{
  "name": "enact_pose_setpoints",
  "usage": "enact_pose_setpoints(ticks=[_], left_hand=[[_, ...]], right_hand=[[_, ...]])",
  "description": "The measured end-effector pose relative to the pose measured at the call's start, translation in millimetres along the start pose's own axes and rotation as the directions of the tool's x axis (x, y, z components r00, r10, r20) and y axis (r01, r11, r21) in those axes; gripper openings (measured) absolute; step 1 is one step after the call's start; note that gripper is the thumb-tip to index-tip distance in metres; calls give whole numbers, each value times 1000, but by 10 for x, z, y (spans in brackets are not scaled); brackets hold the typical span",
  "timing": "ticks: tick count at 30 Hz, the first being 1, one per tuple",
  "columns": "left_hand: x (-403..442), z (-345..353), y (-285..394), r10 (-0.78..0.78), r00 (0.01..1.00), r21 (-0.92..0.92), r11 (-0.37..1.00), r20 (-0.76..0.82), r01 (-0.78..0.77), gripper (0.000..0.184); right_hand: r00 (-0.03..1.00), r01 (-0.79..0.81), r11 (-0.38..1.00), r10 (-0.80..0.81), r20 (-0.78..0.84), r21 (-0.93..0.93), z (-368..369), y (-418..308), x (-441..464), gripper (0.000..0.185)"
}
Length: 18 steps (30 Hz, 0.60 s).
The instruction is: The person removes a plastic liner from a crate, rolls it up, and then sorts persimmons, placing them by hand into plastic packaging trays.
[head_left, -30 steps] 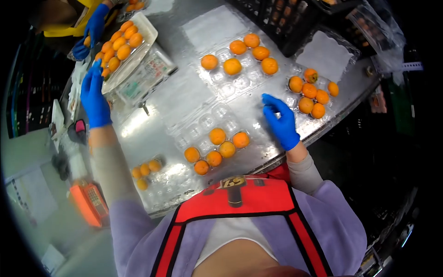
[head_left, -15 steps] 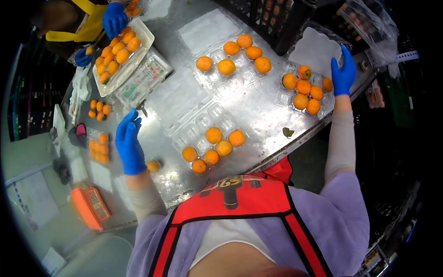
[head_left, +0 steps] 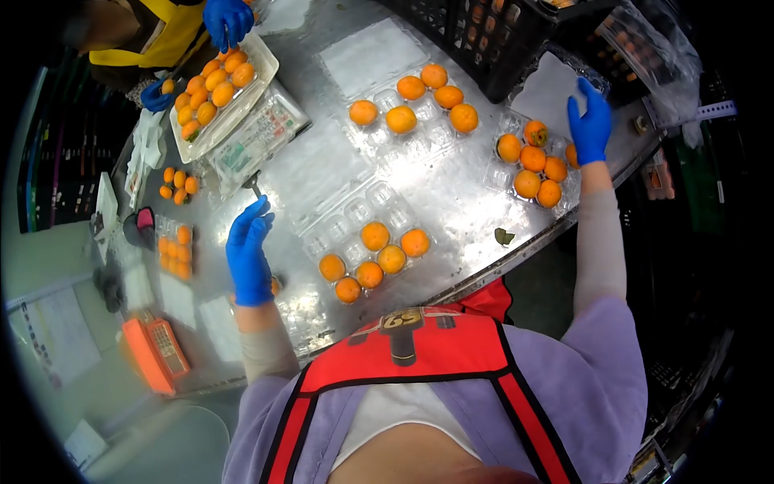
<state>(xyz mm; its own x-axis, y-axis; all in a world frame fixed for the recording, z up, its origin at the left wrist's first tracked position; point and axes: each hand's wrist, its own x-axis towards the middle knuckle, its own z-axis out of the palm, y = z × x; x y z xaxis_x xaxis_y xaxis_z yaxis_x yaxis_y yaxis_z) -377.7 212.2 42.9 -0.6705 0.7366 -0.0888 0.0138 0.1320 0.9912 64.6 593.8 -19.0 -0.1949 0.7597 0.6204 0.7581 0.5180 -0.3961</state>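
My left hand (head_left: 251, 250), in a blue glove, hovers over the left part of the metal table with fingers extended and nothing in them. It partly covers a lone persimmon (head_left: 276, 285). To its right lies a clear plastic tray (head_left: 326, 234) with several persimmons (head_left: 375, 235) in its cups. My right hand (head_left: 591, 125), also gloved in blue, is open, thumb apart from the fingers. It is beside the right-hand clear tray (head_left: 501, 176), which holds several persimmons (head_left: 532, 158). One persimmon (head_left: 572, 155) at that tray's edge is partly hidden by this hand.
A third clear tray (head_left: 387, 145) with persimmons lies at the back middle. Beyond stands a black crate (head_left: 492, 48). At the upper left, a co-worker's gloved hand (head_left: 228, 20) is above a white tray (head_left: 262, 85) of persimmons on a scale. A leaf (head_left: 504, 236) lies near the front edge.
My left hand has moved right, now covering more of the lone persimmon. My right hand has shifted slightly left, over the tray's edge persimmon. The co-worker's hand has lifted away from the white tray.
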Motion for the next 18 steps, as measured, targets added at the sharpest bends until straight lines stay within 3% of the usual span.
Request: enact_pose_setpoints(ticks=[1, 3, 4, 6, 11, 13, 14, 16, 17, 18], left_hand=[[-7, 26, -5, -17, 1000, -6, 1000, 7, 17, 34], [-11, 122, 22, -25, 999, 6, 1000, 22, 24, 33], [-3, 155, 33, -31, 999, 14, 999, 35, 31, 33], [41, 161, -12, 5, 996, 57, 998, 91, -10, 32], [34, 237, 20, 27, 988, 27, 999, 155, -32, 29], [12, 189, 1, 22, 990, 25, 999, 140, -25, 29], [3, 165, -11, 15, 992, 25, 1000, 129, -18, 29], [-19, 111, -48, -7, 994, 28, 1000, 112, 4, 29], [-25, 95, -68, -28, 995, 30, 999, 97, 25, 29], [-25, 90, -91, -29, 995, 32, 999, 97, 26, 29]], right_hand=[[988, -110, 975, 85, 131, 192, 28, -112, -148, 41], [900, -272, 962, 249, 357, 15, 9, -391, -362, 44], [900, -277, 961, 255, 355, 14, 19, -483, -379, 44], [739, -367, 909, 413, 532, -195, 21, -599, -373, 48], [674, -452, 871, 475, 565, -193, 109, -387, -440, 47], [713, -627, 745, 430, 554, 229, 181, -161, -583, 44], [713, -625, 747, 427, 555, 228, 209, -139, -629, 44], [846, -533, 559, 349, 402, 635, 206, -195, -716, 46], [846, -534, 558, 350, 403, 635, 242, -156, -755, 46], [913, -400, 705, 251, 321, 586, 270, -125, -784, 45]])
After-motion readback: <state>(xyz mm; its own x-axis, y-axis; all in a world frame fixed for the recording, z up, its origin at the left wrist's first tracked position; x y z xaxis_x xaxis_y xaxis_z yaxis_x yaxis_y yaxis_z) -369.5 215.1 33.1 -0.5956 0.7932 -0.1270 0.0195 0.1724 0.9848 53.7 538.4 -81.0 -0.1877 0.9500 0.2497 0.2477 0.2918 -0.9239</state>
